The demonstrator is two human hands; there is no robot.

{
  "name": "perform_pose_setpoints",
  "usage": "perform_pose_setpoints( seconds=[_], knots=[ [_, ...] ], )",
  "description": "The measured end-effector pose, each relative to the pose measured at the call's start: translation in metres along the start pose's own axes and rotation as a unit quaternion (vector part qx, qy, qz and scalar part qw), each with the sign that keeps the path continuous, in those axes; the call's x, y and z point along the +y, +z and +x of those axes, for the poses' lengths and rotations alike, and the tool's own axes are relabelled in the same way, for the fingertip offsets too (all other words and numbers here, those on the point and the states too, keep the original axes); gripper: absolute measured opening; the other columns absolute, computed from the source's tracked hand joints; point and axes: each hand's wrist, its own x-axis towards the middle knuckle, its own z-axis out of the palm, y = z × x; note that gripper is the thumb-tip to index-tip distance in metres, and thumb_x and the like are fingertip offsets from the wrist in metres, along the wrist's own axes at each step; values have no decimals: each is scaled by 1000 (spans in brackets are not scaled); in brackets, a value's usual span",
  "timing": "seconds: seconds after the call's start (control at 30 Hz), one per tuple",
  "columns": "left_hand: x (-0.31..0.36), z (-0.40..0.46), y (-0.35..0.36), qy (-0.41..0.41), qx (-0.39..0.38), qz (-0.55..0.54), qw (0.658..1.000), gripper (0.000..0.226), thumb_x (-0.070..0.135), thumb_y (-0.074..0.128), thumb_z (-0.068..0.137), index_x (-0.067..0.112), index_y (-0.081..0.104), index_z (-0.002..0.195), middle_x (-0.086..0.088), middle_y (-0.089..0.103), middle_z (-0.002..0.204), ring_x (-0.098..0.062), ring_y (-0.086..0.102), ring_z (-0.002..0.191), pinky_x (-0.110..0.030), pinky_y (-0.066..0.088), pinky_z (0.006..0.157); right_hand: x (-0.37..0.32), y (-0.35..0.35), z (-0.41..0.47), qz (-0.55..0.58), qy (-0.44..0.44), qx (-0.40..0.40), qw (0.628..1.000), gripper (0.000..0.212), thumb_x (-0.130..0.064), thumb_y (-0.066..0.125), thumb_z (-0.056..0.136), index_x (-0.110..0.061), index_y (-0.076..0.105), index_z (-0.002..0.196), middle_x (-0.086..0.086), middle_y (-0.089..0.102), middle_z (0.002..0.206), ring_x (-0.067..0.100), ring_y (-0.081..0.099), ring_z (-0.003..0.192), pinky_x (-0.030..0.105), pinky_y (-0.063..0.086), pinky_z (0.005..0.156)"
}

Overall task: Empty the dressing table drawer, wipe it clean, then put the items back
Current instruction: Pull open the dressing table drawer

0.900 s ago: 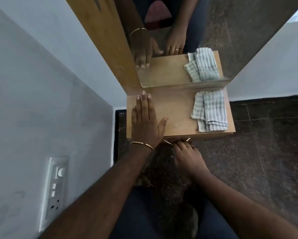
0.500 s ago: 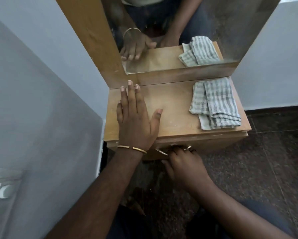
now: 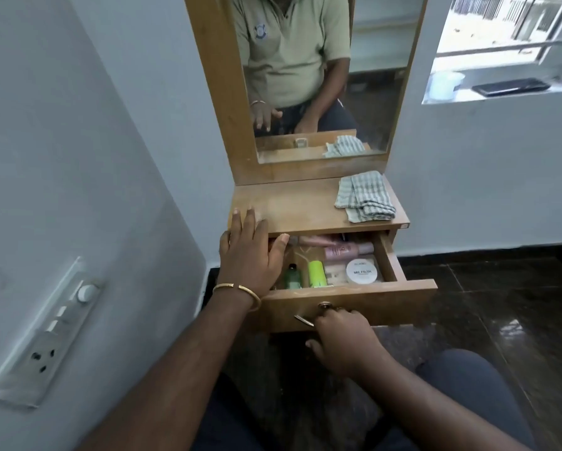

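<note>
Fingers (image 3: 330,315) of the right hand (image 3: 344,343) curl round the drawer (image 3: 354,299) handle, mostly hiding it. Left hand (image 3: 248,255) lies flat and relaxed on the counter (image 3: 292,206), covering the drawer's left corner; bottles at the back sit in shadow.

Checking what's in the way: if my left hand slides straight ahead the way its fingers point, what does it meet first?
Probably nothing soon: the left hand points across the bare table top toward the mirror frame.
</note>
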Motion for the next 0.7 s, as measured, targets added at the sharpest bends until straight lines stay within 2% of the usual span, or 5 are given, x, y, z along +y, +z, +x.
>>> perform_pose_setpoints(
  seconds=[0.37, 0.5, 0.57, 0.6, 0.7],
  knots=[
    [-1, -41, -21, 2, -23, -14, 1000, 59, 52, 22, 101, 18, 37, 146, -7, 13, 164, -28, -1, 151, -48, 8, 118, -31, -1, -57, -29, 4, -84, 996, 46, -53, 56, 93, -14, 64, 116, 8, 64, 121, 31, 61, 111, 37, 46, 87],
    [-1, -42, -23, 0, -34, -27, 999, 54, 49, 27, 102, 17, 45, 142, -7, 26, 160, -28, 13, 150, -47, 17, 116, -33, -4, -67, -30, -4, -135, 990, 51, -56, 59, 91, -13, 64, 118, 8, 64, 122, 31, 62, 112, 39, 48, 89],
    [-4, -40, -25, 2, -32, -38, 999, 47, 46, 33, 101, 17, 54, 131, -8, 49, 144, -27, 38, 137, -43, 32, 108, -33, -15, -68, -23, -16, -180, 983, 55, -57, 61, 89, -14, 62, 122, 8, 63, 124, 31, 61, 113, 40, 49, 90],
    [-6, -39, -26, 1, -29, -51, 998, 42, 45, 36, 101, 18, 60, 122, -6, 59, 130, -26, 51, 123, -41, 41, 99, -31, -24, -68, -8, -25, -200, 980, 57, -58, 61, 88, -15, 60, 126, 7, 62, 126, 31, 61, 115, 40, 49, 91],
    [-12, -34, -30, -9, -32, -101, 994, 33, 39, 43, 99, 18, 66, 107, -3, 68, 103, -23, 61, 97, -38, 50, 83, -24, -60, -64, 96, -66, -212, 970, 51, -54, 62, 89, -24, 60, 130, -1, 65, 126, 23, 61, 113, 42, 51, 96]
  ],
)
